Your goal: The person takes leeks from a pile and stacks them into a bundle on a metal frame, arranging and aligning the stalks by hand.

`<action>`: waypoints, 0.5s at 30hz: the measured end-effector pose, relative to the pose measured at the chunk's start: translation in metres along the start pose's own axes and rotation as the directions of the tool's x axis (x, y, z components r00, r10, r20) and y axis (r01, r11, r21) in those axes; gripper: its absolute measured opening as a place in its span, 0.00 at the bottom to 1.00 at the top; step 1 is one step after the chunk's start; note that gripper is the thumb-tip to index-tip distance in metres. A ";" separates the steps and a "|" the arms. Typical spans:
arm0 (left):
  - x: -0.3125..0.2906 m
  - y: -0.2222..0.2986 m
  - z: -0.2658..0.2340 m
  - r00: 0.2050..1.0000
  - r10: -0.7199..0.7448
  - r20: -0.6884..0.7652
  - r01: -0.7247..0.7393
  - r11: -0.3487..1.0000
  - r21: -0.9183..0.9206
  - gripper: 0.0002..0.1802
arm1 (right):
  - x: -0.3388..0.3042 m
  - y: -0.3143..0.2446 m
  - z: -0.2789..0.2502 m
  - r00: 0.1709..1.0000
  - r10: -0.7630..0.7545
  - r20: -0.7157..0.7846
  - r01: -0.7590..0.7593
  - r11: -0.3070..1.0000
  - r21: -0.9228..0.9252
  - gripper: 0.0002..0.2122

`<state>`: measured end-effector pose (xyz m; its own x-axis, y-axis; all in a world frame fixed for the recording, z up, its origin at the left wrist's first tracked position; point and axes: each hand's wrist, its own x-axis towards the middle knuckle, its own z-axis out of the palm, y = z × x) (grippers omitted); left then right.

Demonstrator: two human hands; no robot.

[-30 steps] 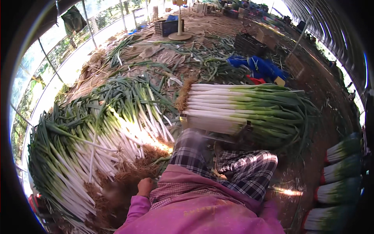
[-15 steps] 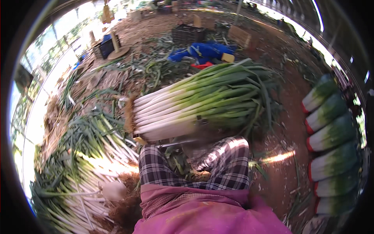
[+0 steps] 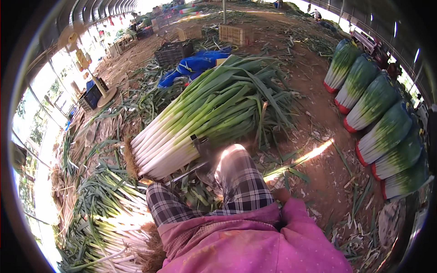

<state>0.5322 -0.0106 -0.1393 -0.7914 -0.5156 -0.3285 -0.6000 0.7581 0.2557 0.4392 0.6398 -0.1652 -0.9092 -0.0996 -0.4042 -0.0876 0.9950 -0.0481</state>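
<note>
A large bundle of leeks [image 3: 195, 120] lies in front of my knees on a low metal stand [image 3: 199, 144]. Its white stalks and brown roots point left, its green leaves right. At the end of the pink sleeve, my right hand [image 3: 282, 195] is beside my right thigh, low over the ground. Only a small part of it shows; its fingers cannot be made out. My left hand is out of view. By my left leg lies a loose heap of leeks [image 3: 109, 218], roots toward me.
Several wrapped leek bundles with red bases [image 3: 378, 127] stand in a row at the right. Beyond the big bundle lie blue netting [image 3: 193, 66], a black crate [image 3: 173, 52] and a tan crate [image 3: 235, 35]. A stand fan [image 3: 107, 97] is at the far left. Leaf scraps litter the soil.
The view has turned right, bringing the wrapped bundles further in. My right hand now shows beside my thigh. A pale blurred shape over the loose heap is gone from view.
</note>
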 end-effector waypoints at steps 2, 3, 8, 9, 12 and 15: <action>0.016 -0.032 -0.030 0.991 -0.048 -0.126 0.045 0.999 -0.022 0.19 | 0.043 -0.033 -0.060 0.973 0.167 -0.159 -0.083 0.897 0.433 0.15; 0.030 -0.034 -0.052 0.981 -0.037 -0.193 0.030 0.999 -0.036 0.19 | 0.051 -0.048 -0.103 0.900 0.411 -0.145 -0.096 0.511 0.854 0.14; 0.101 0.070 -0.151 0.936 0.084 -0.341 -0.269 0.796 -0.542 0.17 | 0.144 -0.036 -0.242 0.570 0.220 -0.792 0.416 0.754 0.509 0.15; 0.106 0.088 -0.180 0.912 0.137 -0.387 -0.360 0.719 -0.595 0.14 | 0.162 -0.057 -0.284 0.596 0.250 -0.763 0.416 0.716 0.560 0.15; 0.117 0.141 -0.208 0.856 0.225 -0.466 -0.493 0.628 -0.602 0.09 | 0.197 -0.039 -0.343 0.640 0.313 -0.702 0.303 0.737 0.605 0.16; 0.113 0.154 -0.214 0.791 0.255 -0.556 -0.537 0.725 -0.432 0.08 | 0.205 -0.034 -0.376 0.674 0.375 -0.636 0.188 0.747 0.638 0.18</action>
<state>0.3253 -0.0371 0.0577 -0.8439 -0.4371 0.3110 -0.0605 0.6536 0.7544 0.1023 0.5891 0.0967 -0.9048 0.3111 0.2908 0.0239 0.7189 -0.6947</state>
